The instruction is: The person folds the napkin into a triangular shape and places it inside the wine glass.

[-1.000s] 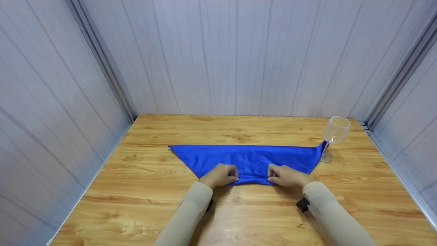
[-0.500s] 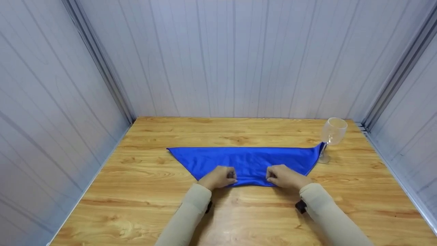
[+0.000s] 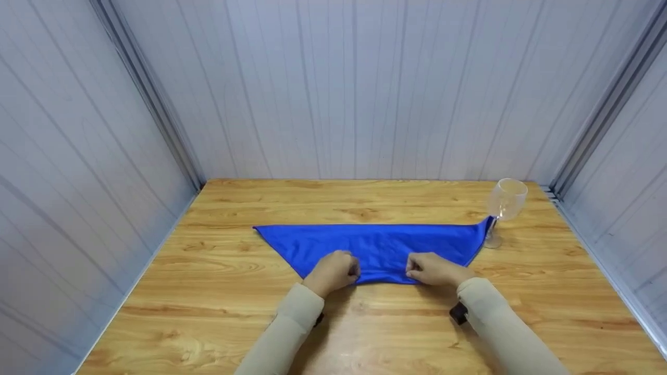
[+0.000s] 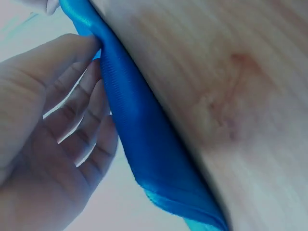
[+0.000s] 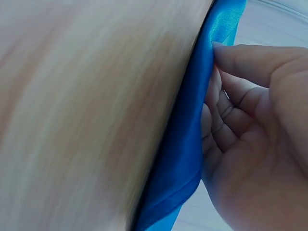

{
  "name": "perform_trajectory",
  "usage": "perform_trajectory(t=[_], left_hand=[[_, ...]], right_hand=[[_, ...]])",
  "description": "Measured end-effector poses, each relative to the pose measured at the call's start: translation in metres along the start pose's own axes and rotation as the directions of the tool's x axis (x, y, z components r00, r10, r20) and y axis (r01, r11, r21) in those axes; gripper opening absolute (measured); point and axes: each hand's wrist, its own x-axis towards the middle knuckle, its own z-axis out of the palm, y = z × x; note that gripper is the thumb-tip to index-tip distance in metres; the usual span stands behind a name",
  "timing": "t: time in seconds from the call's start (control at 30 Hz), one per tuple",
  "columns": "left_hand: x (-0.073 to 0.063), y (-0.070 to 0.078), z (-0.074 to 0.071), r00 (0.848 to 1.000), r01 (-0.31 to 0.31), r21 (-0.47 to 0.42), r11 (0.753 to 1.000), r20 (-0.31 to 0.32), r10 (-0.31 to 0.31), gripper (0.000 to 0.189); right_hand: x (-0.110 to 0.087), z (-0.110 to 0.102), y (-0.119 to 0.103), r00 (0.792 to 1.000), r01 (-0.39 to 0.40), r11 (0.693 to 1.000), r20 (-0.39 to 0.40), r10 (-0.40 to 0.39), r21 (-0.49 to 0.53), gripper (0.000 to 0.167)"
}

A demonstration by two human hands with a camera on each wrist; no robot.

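A shiny blue cloth [image 3: 383, 250], long straight edge at the back and slanted ends, lies across the table. Its near edge is pinched by my left hand [image 3: 333, 273] and, a short span away, by my right hand [image 3: 436, 270]. In the left wrist view, thumb and index finger meet on the folded cloth [image 4: 139, 115] while the other fingers curve behind it. The right wrist view has the thumb pressing the rolled edge of the cloth [image 5: 185, 139] against curled fingers. The cloth's far right corner rises against the stem of a clear wine glass [image 3: 507, 199].
The wine glass stands upright near the back right of the wood-grain table [image 3: 208, 312]. Pale panel walls [image 3: 333, 88] enclose the table at the back and on both sides.
My left hand has rolled slightly, so more of its back shows. The right hand keeps its pinch and the cloth lies almost the same. The head view has shifted a little.
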Motion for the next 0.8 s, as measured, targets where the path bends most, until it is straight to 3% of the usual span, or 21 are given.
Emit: perform_trajectory(t=[0.2, 0.47, 0.63, 0.8], left_hand=[[-0.006, 0.004, -0.003, 1.0, -0.017, 0.022, 1.0, 0.0, 0.017, 0.011], [-0.011, 0.001, -0.006, 0.999, -0.033, -0.069, 0.997, 0.033, 0.035, 0.005], [-0.017, 0.001, -0.005, 0.996, -0.062, -0.099, 0.993, 0.054, 0.068, 0.019], [-0.021, -0.001, -0.004, 0.992, -0.102, -0.156, 0.983, 0.06, 0.113, 0.021]], right_hand=[[0.0, -0.001, 0.001, 1.0, 0.004, 1.0, 0.01, -0.004, 0.021, 0.008], [-0.001, -0.002, -0.002, 0.999, -0.008, 1.0, 0.032, 0.007, 0.027, 0.008], [-0.006, -0.001, -0.005, 0.998, -0.02, 0.999, 0.06, 0.018, 0.029, 0.009], [-0.013, 0.001, -0.007, 0.996, -0.012, 1.0, 0.086, 0.009, 0.027, 0.009]])
